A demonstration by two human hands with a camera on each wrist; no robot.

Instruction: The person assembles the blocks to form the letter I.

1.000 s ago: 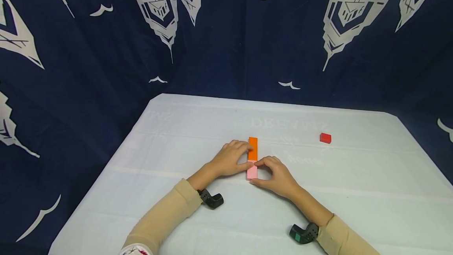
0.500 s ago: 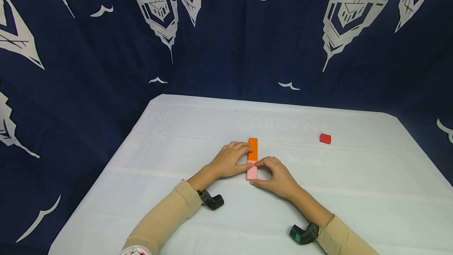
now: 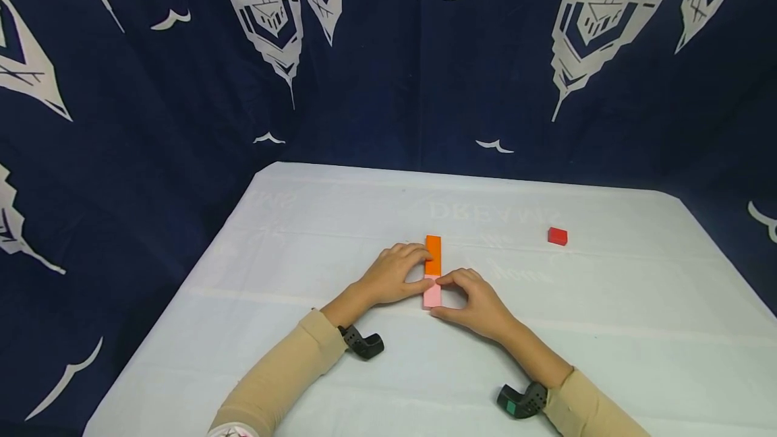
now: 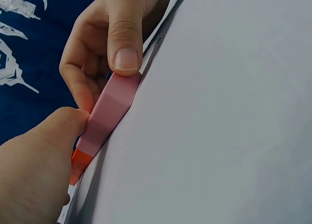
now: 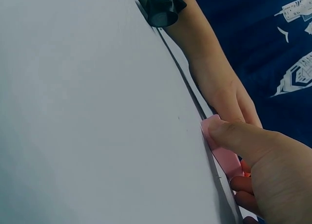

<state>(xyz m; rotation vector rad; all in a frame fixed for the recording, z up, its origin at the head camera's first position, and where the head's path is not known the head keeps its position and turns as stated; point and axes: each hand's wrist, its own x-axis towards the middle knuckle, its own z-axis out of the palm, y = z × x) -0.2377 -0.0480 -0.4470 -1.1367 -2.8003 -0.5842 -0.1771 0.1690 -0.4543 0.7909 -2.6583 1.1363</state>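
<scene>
Two blocks stand end to end on the white table, an orange block (image 3: 434, 248) on the far side and a pink block (image 3: 432, 297) on the near side. My left hand (image 3: 393, 274) comes from the left; its bent fingers reach over the orange block while its thumb touches the pink block near the joint. From the right, my right hand (image 3: 476, 302) pinches the pink block, index finger by the joint and thumb at the near end. The right wrist view shows my right thumb (image 5: 222, 131) on the pink block. The left hand's fingertips are partly hidden.
A small red block (image 3: 558, 236) lies farther back on the right side of the white table (image 3: 291, 221). Behind the table hangs a dark blue curtain (image 3: 376, 100) with white building prints. Each wrist wears a black camera (image 3: 364, 344).
</scene>
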